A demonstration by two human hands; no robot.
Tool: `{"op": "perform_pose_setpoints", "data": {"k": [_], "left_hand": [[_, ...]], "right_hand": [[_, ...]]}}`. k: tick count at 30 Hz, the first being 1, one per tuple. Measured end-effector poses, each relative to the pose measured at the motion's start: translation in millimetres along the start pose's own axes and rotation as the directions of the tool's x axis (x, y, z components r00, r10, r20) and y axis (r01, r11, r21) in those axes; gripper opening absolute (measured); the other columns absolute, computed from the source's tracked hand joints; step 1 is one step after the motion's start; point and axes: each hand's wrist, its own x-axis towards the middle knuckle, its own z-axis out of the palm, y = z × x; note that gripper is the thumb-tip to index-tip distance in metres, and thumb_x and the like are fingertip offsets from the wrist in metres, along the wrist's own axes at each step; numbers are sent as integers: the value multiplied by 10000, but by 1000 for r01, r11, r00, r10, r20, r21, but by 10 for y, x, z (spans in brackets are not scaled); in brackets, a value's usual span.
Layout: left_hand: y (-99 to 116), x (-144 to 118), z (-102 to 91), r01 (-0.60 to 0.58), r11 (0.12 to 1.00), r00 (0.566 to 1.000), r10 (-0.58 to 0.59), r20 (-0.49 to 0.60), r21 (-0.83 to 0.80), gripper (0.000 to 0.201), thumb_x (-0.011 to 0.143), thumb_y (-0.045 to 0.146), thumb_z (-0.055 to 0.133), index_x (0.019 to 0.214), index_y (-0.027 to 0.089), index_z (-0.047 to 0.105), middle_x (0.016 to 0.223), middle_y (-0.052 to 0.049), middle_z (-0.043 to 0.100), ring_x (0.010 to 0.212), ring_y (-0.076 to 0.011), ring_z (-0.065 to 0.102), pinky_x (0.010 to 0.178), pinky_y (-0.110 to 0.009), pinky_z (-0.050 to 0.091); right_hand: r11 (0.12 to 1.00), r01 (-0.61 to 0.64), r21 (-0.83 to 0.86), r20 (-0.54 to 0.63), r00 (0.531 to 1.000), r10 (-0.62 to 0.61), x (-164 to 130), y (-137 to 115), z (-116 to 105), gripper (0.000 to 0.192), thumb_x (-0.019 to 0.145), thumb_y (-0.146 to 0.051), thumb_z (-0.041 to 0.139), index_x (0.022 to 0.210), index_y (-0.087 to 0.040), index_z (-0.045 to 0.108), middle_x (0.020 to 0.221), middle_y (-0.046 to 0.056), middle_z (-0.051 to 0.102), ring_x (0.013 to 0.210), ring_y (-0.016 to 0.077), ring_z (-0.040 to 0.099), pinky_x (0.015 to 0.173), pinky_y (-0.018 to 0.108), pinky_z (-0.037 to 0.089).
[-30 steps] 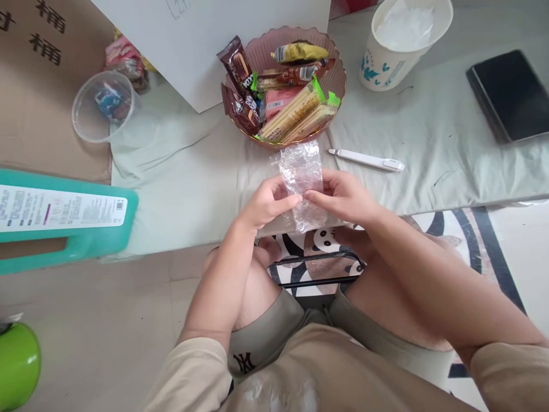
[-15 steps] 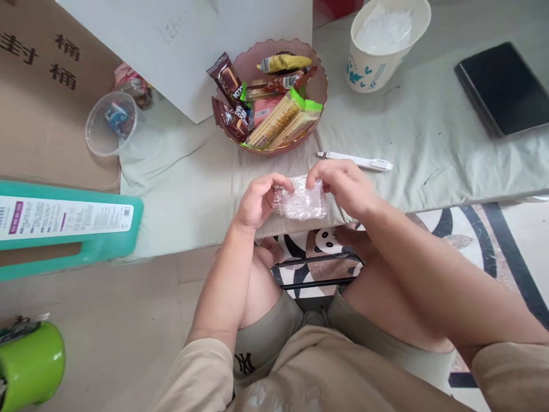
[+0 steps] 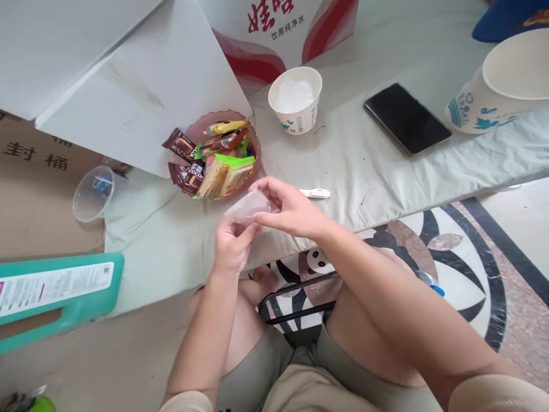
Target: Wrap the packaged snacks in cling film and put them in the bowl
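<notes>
1. Clear wrapper (image 3: 251, 207) held above table edge, just in front of snack bowl (image 3: 223, 157).
2. R hand (image 3: 291, 209) pinches its top, fingers curled.
3. L hand (image 3: 231, 246) grips from below, thumb + fingers closed on it.
4. White pen (image 3: 315, 193) just beyond R hand.

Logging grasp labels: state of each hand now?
Left hand: closed on the clear plastic wrapper.
Right hand: closed on the same wrapper.
</notes>
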Motion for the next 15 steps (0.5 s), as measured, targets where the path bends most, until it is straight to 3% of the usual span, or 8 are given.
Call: {"op": "perform_pose_setpoints", "data": {"k": [2, 4, 8, 11, 15], "left_hand": [[94, 56, 52, -84, 996, 996, 83, 8, 38, 451, 663, 468, 934, 959, 211, 710, 882, -14, 774, 753, -141, 727, 726, -259, 619], [224, 129, 95, -176, 975, 984, 171, 44, 136, 372, 731, 470, 890, 931, 205, 721, 804, -2, 756, 670, -123, 702, 657, -240, 610], [511, 327, 199, -309, 896, 951, 285, 120, 319, 332, 758, 442, 869, 922, 193, 723, 784, 4, 746, 640, -115, 694, 601, -216, 601], [652, 476, 293, -315, 902, 941, 256, 222, 294, 344, 761, 433, 861, 959, 201, 702, 742, 12, 727, 580, -121, 678, 524, -220, 579], [730, 608, 375, -246, 937, 942, 171, 288, 250, 325, 791, 400, 832, 1009, 216, 676, 720, 19, 705, 533, -118, 641, 474, -224, 538]], "right_hand": [[997, -15, 72, 57, 998, 11, 55, -25, -61, 181, 748, -301, 710, 817, -215, 567, 751, -27, 578, 719, 144, 541, 688, 303, 436], [980, -16, 197, 103, 995, -5, 100, -54, -118, 172, 781, -310, 695, 780, -224, 547, 711, -24, 604, 710, 155, 586, 709, 321, 479], [940, 74, 333, -9, 997, -75, 155, -144, -212, 182, 764, -289, 727, 793, -234, 556, 742, -32, 590, 692, 133, 565, 664, 291, 483], [940, 77, 331, -117, 992, -40, 186, -198, -251, 151, 782, -291, 698, 806, -240, 559, 731, -33, 559, 662, 121, 521, 601, 269, 431], [915, 47, 401, -141, 990, 11, 243, -196, -253, 178, 784, -315, 691, 897, -254, 568, 747, -32, 587, 661, 132, 553, 601, 277, 441]]}}
